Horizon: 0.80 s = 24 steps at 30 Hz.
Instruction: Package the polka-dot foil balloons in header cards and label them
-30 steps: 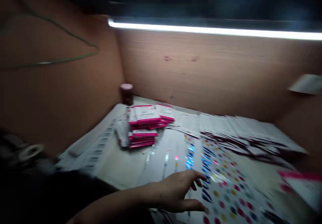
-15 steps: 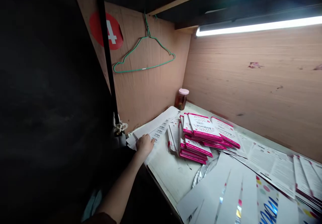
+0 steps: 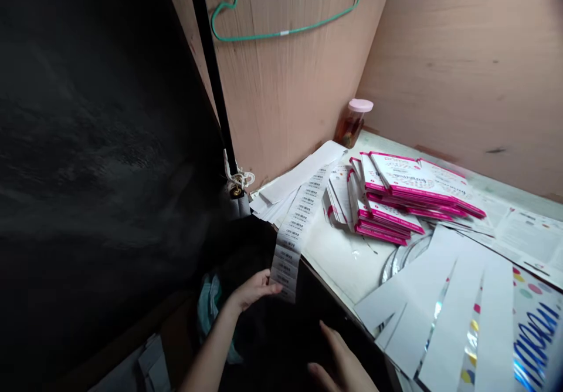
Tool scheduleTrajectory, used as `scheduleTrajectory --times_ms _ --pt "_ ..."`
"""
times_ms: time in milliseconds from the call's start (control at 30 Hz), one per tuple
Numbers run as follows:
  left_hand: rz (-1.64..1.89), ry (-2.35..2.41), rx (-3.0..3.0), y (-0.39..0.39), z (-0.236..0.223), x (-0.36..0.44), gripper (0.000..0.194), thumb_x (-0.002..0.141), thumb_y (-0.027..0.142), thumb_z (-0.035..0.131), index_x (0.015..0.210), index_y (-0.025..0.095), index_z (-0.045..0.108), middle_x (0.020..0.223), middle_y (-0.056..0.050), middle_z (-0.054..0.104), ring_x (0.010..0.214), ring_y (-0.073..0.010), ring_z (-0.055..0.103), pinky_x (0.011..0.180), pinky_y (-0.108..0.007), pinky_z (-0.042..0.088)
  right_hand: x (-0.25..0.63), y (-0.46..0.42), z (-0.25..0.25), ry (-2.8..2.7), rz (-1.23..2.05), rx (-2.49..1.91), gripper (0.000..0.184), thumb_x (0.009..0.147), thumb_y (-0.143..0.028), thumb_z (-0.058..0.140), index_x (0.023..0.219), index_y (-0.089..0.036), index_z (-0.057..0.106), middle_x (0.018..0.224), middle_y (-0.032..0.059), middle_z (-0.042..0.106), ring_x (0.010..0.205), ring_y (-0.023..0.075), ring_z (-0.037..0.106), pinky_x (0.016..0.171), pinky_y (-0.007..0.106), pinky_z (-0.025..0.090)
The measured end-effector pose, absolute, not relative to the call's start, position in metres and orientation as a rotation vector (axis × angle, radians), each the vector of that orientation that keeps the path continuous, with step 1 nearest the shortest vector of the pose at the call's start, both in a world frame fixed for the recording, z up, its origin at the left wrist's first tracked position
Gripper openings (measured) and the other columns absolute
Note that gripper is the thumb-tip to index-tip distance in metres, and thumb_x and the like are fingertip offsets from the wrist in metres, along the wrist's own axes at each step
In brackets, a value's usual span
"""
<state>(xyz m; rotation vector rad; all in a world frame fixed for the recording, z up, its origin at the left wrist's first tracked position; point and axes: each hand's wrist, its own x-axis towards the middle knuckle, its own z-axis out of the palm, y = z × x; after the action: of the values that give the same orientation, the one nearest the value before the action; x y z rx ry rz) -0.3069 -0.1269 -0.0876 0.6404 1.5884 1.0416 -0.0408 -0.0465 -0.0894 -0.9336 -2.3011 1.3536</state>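
A long strip of barcode labels [image 3: 295,227] runs across the table corner and hangs over its front edge. My left hand [image 3: 255,291] pinches the strip near its lower end, thumb on the printed face. Below and to the right, my right hand [image 3: 341,360] is apart from the strip, its thumb and fingers spread with nothing between them. White backing paper [image 3: 303,172] lies under and beside the strip's far part. To the right are stacked pink-edged white packets [image 3: 409,181].
A jar with a pink lid [image 3: 358,110] stands in the back corner. White sheets with dotted foil prints [image 3: 466,298] fan across the table [image 3: 338,263] at right. A green hanger [image 3: 285,33] hangs on the side panel. Tied cord [image 3: 237,178] sits at the panel's edge.
The view has swung left and down. My left hand went from above the foil sheets to the label strip, then drew its end over the table edge. My right hand has come into view.
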Motion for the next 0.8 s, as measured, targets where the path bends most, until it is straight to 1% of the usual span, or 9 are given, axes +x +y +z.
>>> scheduleTrajectory --times_ms 100,267,400,467,533,600,667,733,800 --pt "1.196 1.178 0.473 -0.154 -0.084 -0.283 0.049 0.070 0.047 0.082 0.104 0.014 0.069 0.111 -0.014 0.071 0.107 -0.0288 0.067 0.098 -0.043 0.049 -0.060 -0.054 -0.115 -2.339 1.627 -0.994 0.070 0.069 -0.040 0.073 0.132 -0.014 0.057 0.133 0.0218 0.058 0.126 0.0373 0.054 0.104 0.054 0.044" --pt "1.608 1.103 -0.063 -0.167 -0.069 -0.252 0.019 0.082 0.031 0.071 0.097 0.021 0.067 0.106 -0.006 0.072 0.108 -0.0208 0.066 0.095 -0.032 0.051 -0.064 -0.070 -0.097 -2.141 1.961 -0.720 0.038 0.080 -0.045 0.070 0.111 -0.024 0.070 0.134 0.0115 0.058 0.132 0.0305 0.048 0.112 0.048 0.035" --pt "1.797 1.470 0.062 -0.162 -0.044 -0.245 0.045 0.087 0.032 0.057 0.131 0.024 0.051 0.143 -0.011 0.050 0.131 -0.0271 0.050 0.110 -0.044 0.040 -0.048 -0.075 -0.040 -1.924 2.135 -0.819 0.032 0.095 -0.044 0.051 0.114 -0.023 0.065 0.113 0.0087 0.068 0.107 0.0247 0.063 0.096 0.041 0.050" --pt "1.940 1.786 0.472 -0.158 -0.020 -0.246 0.065 0.089 0.032 0.055 0.148 0.030 0.028 0.158 -0.008 0.029 0.144 -0.0287 0.032 0.117 -0.050 0.027 -0.037 -0.066 -0.002 -2.036 2.054 -0.842 0.026 0.097 -0.040 0.048 0.112 -0.024 0.062 0.104 0.0059 0.070 0.094 0.0199 0.065 0.083 0.032 0.054" --pt "1.882 1.869 1.126 -0.150 0.009 -0.248 0.072 0.088 0.031 0.058 0.152 0.032 0.025 0.159 -0.005 0.028 0.147 -0.0303 0.021 0.120 -0.053 0.016 -0.029 -0.049 0.038 -2.336 1.861 -0.722 0.017 0.096 -0.034 0.050 0.102 -0.025 0.063 0.093 0.0030 0.070 0.081 0.0165 0.064 0.071 0.025 0.053" --pt "1.475 1.597 1.709 -0.135 0.040 -0.251 0.058 0.086 0.032 0.063 0.142 0.031 0.048 0.141 -0.007 0.053 0.140 -0.0340 0.037 0.119 -0.054 0.017 -0.026 -0.028 0.074 -2.610 1.720 -0.560 0.012 0.095 -0.028 0.051 0.097 -0.025 0.063 0.088 0.0008 0.070 0.075 0.0145 0.063 0.066 0.023 0.051" --pt "1.085 1.333 1.895 -0.116 0.065 -0.254 0.035 0.086 0.033 0.064 0.120 0.029 0.068 0.109 -0.007 0.071 0.115 -0.0312 0.060 0.112 -0.049 0.033 -0.030 -0.007 0.100 -2.739 1.568 -0.490 0.010 0.094 -0.026 0.054 0.097 -0.026 0.063 0.087 -0.0005 0.070 0.073 0.0141 0.063 0.065 0.024 0.051" --pt "0.971 1.301 1.813 -0.099 0.080 -0.254 0.020 0.089 0.036 0.060 0.099 0.026 0.075 0.085 -0.005 0.073 0.086 -0.0243 0.068 0.091 -0.037 0.049 -0.037 0.007 0.115 -2.672 1.238 -0.594 0.008 0.090 -0.029 0.061 0.097 -0.026 0.063 0.084 -0.0003 0.068 0.070 0.0156 0.062 0.063 0.026 0.051" --pt "1.107 1.431 1.631 -0.088 0.086 -0.253 0.024 0.091 0.038 0.058 0.083 0.022 0.073 0.075 -0.004 0.069 0.071 -0.0198 0.065 0.069 -0.028 0.050 -0.047 0.007 0.119 -2.388 0.799 -0.773 0.011 0.086 -0.031 0.067 0.094 -0.026 0.062 0.079 0.0005 0.064 0.068 0.0176 0.059 0.061 0.029 0.050"
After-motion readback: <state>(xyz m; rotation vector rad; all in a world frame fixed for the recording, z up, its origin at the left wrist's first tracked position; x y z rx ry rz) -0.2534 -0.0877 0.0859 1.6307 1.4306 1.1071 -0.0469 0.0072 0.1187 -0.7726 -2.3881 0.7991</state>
